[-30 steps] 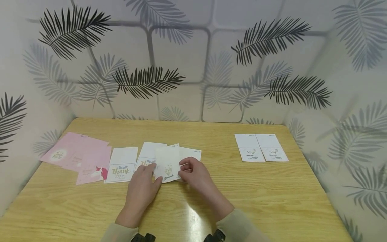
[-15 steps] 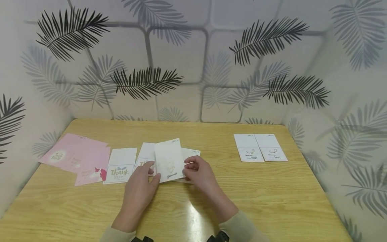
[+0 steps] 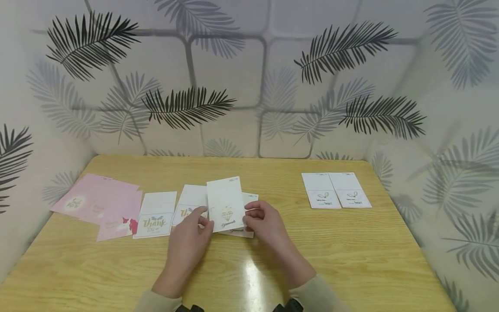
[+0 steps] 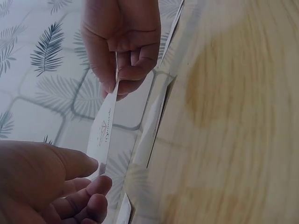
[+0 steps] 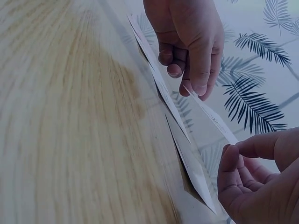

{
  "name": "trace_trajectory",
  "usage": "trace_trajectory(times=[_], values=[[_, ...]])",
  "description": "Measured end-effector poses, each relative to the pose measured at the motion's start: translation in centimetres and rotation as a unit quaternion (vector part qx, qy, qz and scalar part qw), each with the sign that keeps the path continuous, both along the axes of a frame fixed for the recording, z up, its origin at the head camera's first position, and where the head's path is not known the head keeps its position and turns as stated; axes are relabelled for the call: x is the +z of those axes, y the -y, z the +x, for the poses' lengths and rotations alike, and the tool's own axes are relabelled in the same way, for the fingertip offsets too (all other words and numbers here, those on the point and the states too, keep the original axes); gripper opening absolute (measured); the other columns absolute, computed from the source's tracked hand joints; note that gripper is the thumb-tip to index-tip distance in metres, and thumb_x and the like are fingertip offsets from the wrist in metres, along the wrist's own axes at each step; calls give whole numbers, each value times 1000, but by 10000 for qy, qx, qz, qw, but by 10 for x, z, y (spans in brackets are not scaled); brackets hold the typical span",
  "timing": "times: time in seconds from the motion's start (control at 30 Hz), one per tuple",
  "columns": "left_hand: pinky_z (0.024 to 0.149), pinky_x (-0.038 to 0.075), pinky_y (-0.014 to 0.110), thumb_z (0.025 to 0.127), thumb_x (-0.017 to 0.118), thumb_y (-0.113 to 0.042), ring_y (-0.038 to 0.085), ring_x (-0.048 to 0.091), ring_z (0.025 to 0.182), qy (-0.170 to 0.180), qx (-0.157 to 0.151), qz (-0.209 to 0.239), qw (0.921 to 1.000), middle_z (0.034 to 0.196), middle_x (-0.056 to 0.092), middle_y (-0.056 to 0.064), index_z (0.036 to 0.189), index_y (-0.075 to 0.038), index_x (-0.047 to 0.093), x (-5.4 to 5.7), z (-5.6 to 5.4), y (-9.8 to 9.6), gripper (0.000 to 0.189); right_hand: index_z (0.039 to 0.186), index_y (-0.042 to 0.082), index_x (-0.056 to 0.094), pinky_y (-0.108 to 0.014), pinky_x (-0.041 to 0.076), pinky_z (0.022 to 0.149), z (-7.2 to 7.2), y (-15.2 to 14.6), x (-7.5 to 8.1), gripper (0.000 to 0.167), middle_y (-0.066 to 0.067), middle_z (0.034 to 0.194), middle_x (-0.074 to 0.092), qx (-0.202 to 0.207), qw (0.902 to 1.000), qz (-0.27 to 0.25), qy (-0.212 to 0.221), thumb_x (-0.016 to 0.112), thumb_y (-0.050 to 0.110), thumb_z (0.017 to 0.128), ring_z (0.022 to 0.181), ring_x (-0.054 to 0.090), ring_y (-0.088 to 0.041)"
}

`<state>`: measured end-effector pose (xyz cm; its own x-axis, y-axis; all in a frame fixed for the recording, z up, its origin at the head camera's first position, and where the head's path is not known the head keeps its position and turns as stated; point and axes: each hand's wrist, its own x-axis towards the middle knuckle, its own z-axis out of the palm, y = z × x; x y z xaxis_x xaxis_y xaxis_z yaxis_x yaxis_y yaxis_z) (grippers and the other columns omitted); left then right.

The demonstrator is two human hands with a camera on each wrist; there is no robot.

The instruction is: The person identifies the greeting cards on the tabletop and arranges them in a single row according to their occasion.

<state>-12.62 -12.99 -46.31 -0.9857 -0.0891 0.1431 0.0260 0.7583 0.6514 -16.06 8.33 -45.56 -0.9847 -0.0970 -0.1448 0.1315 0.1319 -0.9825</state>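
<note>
A white greeting card [image 3: 226,199] with a gold diamond and the word Diamonds is held upright between my two hands, raised off the table. My left hand [image 3: 189,242] pinches its lower left edge between thumb and finger. On the opposite side, my right hand [image 3: 269,225] pinches the lower right edge. In both wrist views the diamond card [image 4: 103,126] is seen nearly edge-on. Behind and below it lies another white card [image 3: 249,198], partly hidden. A white Thank You card [image 3: 193,193] lies just left of it, half covered by my left hand.
Another Thank You card [image 3: 157,203] lies further left, beside several overlapping pink cards [image 3: 97,195]. Two white cards with heart lettering [image 3: 321,184] lie side by side at the back right. A leaf-patterned wall [image 3: 249,78] stands behind the wooden table [image 3: 331,251].
The diamond card has been lifted and shifted a little right, with both hands moving along. More of the card beneath it now shows at its lower edge. The other cards stay put.
</note>
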Motion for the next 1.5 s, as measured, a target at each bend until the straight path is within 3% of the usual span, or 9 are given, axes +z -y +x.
trace_trajectory(times=[0.27, 0.6, 1.0, 1.37, 1.5], values=[[69, 52, 39, 102, 76, -15, 13, 62, 75, -54, -52, 123, 9999, 99, 77, 0, 141, -6, 70, 3, -3, -14, 40, 126, -3, 69, -36, 64, 84, 0, -10, 2, 27, -17, 109, 72, -237, 9996, -126, 99, 72, -7, 100, 92, 69, -21], [58, 43, 33, 102, 77, -13, 11, 51, 62, -214, -215, 246, 9992, 99, 77, 1, 139, -3, 70, 7, -15, -40, 39, 126, 0, 72, -39, 62, 86, -2, -31, 7, 26, -13, 110, 70, -639, 9973, 351, -98, 73, -4, 100, 90, 67, -22], [62, 46, 33, 103, 77, -16, 13, 55, 66, -321, -515, 154, 9980, 96, 76, -3, 136, -3, 71, 12, -35, -78, 37, 125, 2, 74, -23, 56, 76, -10, -66, 9, 25, -13, 113, 71, -1074, 9881, 1081, -223, 74, 0, 100, 93, 66, -23], [58, 47, 31, 104, 76, -17, 12, 56, 65, -443, -759, 46, 9961, 97, 78, -1, 135, -2, 71, 14, -52, -108, 35, 127, 1, 73, -23, 56, 75, -21, -97, 10, 26, -14, 113, 72, -1146, 9818, 1436, -472, 72, 2, 101, 93, 67, -23], [56, 47, 29, 104, 76, -15, 10, 54, 62, -551, -895, 35, 9945, 96, 77, 0, 135, -1, 71, 10, -57, -119, 34, 126, 0, 73, -23, 55, 77, -20, -108, 11, 26, -14, 113, 72, -1106, 9771, 1719, -595, 72, 3, 101, 96, 66, -25]])
